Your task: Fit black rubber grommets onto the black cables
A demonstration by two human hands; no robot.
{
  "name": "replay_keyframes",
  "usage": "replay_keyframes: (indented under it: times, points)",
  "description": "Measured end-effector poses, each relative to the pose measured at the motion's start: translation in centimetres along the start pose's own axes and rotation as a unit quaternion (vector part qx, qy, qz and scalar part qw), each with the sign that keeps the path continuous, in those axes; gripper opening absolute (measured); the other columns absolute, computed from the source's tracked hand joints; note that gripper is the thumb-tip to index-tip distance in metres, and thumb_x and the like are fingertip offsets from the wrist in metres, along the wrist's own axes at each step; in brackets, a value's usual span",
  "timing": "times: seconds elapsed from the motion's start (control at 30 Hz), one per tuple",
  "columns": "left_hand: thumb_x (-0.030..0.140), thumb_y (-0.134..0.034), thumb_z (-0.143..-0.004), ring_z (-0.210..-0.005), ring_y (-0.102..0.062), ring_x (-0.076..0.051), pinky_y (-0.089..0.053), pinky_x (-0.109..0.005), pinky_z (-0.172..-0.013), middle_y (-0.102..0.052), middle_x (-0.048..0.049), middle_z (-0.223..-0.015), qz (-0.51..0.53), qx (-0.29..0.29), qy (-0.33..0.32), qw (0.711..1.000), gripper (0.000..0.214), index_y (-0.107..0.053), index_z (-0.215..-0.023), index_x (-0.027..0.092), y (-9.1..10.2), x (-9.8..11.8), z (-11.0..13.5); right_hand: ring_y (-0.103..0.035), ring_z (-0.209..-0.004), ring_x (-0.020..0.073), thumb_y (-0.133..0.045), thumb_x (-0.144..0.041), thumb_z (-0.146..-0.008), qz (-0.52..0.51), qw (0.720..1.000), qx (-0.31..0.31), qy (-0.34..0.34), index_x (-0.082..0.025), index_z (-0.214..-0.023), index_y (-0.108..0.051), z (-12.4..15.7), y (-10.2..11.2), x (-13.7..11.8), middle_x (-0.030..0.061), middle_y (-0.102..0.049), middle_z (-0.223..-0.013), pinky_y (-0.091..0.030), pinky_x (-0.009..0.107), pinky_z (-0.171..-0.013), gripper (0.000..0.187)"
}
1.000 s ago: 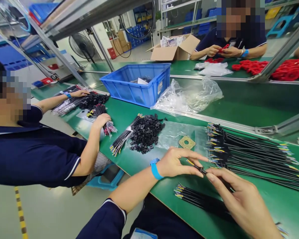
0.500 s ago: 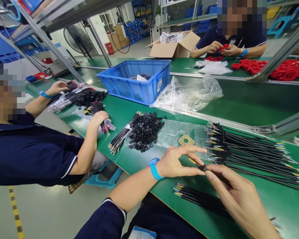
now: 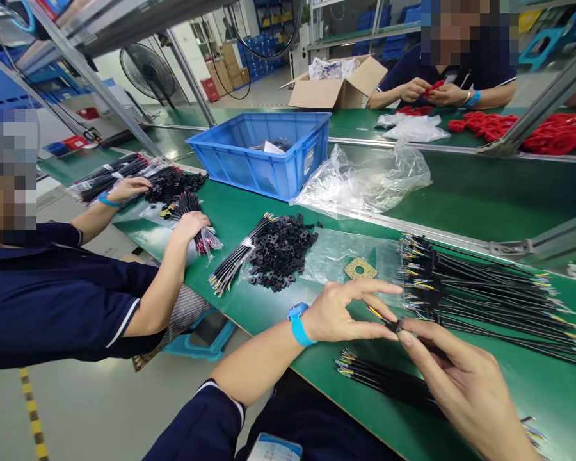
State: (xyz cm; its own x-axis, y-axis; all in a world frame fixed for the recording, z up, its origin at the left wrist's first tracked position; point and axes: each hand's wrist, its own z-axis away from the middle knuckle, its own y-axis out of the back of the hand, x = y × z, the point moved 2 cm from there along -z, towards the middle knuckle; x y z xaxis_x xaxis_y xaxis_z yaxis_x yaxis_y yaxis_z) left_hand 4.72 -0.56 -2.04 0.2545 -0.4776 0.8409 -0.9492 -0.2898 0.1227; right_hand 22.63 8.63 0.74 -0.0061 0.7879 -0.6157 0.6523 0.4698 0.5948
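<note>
Barely shifted, left hand (image 3: 338,315) and right hand (image 3: 465,384) pinch thin black cable (image 3: 388,322).

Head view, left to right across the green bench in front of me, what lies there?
Heap of small black flat pieces, tan square gasket with a round hole, fanned bundle of black cables with coloured tips.

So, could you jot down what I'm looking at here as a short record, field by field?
Setting: green bench, several people working at it
Left hand: fingers pinch the wire end of a black cable
Right hand: holds the same black cable further along
Beyond the hands: large pile of cables with coloured tips
Near edge: small bundle of cables
Left of the hands: heap of black parts, tan gasket
Further back: blue crate, crumpled plastic bag
Co-worker's hand: rests on another bundle
</note>
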Motion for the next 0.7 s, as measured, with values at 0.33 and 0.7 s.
replay_keyframes:
  times: [0.33, 0.7]
  points:
    - [0.044, -0.087, -0.085, -0.103, -0.079, -0.022, -0.062, -0.035, -0.099, -0.08, -0.009, -0.112, -0.075, 0.029, 0.003, 0.997, 0.072, -0.056, -0.146, 0.022, 0.2, -0.3, -0.1, -0.069, -0.08, 0.0147, -0.056, -0.033, -0.106, 0.18, 0.981, 0.006, 0.077, -0.023, -0.114, -0.074, -0.5, 3.9, 3.0, 0.0032, -0.075, -0.093, -0.05, 0.028, -0.072, 0.023]
    - [0.028, -0.078, -0.09, -0.086, -0.078, -0.017, -0.062, -0.028, -0.077, -0.077, -0.0048, -0.102, -0.18, 0.169, 0.062, 0.967, 0.052, -0.057, -0.138, 0.022, 1.6, -0.4, -0.4, -0.062, -0.093, 0.0209, -0.05, -0.038, -0.108, 0.283, 0.952, 0.077, -0.092, -0.023, -0.116, -0.08, -0.3, 3.7, 10.9, 0.0099, -0.068, -0.1, -0.052, 0.04, -0.085, 0.035]
